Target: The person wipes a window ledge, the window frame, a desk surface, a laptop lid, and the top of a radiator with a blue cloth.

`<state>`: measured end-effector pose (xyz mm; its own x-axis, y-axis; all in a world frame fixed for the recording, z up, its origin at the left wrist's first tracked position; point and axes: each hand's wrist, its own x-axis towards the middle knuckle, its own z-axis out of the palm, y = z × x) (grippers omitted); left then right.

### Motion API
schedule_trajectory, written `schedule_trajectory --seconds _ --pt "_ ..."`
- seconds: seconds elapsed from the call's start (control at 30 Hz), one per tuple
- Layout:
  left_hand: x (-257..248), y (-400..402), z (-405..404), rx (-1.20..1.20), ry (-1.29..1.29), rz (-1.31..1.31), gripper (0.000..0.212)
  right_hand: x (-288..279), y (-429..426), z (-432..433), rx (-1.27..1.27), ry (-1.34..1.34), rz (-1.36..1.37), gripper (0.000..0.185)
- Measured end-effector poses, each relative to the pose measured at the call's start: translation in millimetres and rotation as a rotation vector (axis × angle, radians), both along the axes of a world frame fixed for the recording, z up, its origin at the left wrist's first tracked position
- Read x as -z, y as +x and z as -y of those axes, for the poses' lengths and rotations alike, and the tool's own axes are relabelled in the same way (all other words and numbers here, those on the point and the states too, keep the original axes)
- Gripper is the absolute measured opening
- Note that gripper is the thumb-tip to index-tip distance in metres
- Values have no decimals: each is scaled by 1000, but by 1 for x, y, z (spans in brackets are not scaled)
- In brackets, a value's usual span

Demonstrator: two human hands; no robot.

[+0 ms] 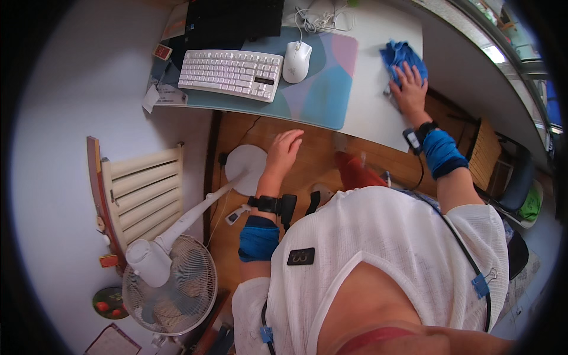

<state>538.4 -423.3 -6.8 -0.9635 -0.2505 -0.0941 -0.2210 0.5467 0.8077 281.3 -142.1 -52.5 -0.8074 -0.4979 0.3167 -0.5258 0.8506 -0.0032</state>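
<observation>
My right hand (410, 91) lies on a blue cloth (403, 54) at the right end of a white desk (377, 113). Its fingers are spread over the cloth and press it to the desktop, and the cloth's far part bunches up beyond the fingertips. A small blurred grey thing (387, 91) shows beside the thumb; what it is I cannot tell. My left hand (285, 150) hangs empty in front of the desk's near edge, its fingers loosely bent. A white computer mouse (297, 62) and a white keyboard (230, 74) rest on a colourful desk mat (326, 97).
A black monitor (235, 20) and a bundle of white cables (326, 20) are at the back of the desk. To the left stand a white floor fan (171, 288) and a radiator (146, 188). A chair (488, 155) stands at right, beneath the window (523, 53).
</observation>
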Motion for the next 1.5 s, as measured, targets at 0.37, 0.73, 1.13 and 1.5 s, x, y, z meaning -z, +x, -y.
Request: schedule_trajectory --seconds 0.37,0.73,1.13,1.5 --pt "89 163 -45 -78 331 188 28 -20 65 8 296 -376 270 31" --pt "37 185 -40 -107 208 369 28 -7 124 93 -319 -73 122 42" --pt "56 163 -16 -141 213 490 33 -14 47 50 -182 -110 27 38" --pt "65 153 -4 -291 324 542 34 -32 88 134 -796 -79 173 42"
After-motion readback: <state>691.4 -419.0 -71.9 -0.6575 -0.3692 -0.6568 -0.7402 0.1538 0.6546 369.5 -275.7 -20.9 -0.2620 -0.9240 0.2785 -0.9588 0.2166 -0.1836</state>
